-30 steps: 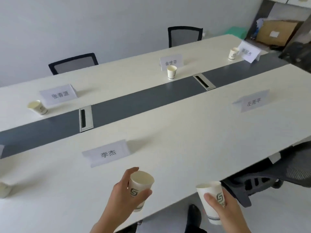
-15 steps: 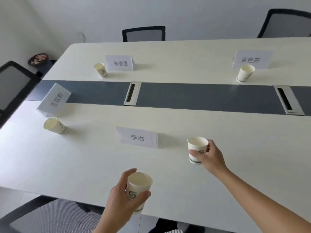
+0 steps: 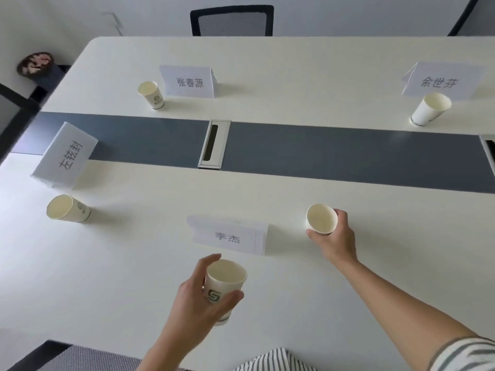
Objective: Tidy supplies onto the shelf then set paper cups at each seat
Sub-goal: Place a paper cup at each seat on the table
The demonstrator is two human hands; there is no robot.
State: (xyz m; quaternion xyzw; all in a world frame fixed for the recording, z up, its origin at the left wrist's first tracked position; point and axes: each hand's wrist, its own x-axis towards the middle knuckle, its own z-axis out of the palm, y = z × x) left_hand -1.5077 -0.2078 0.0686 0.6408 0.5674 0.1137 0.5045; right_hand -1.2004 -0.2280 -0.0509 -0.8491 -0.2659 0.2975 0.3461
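Observation:
My left hand (image 3: pixel 197 301) grips a white paper cup (image 3: pixel 224 285) with a green logo, held above the near edge of the white table (image 3: pixel 308 295). My right hand (image 3: pixel 334 238) is wrapped around a second paper cup (image 3: pixel 320 219), which sits on or just above the table right of the near name card (image 3: pixel 229 236). Three more cups stand upright at other seats: one far left (image 3: pixel 67 208), one (image 3: pixel 152 94) beside the far name card, one far right (image 3: pixel 430 109).
Folded paper name cards stand at the left (image 3: pixel 65 156), far middle (image 3: pixel 188 81) and far right (image 3: pixel 442 80). A dark strip with a metal cable hatch (image 3: pixel 214 143) runs across the table. Mesh chairs stand at the far side (image 3: pixel 231 21) and near edge (image 3: pixel 88 360).
The view has swung left along the table. My right hand reached forward from below the table edge and brought its cup down beside the near name card. The left hand keeps its cup.

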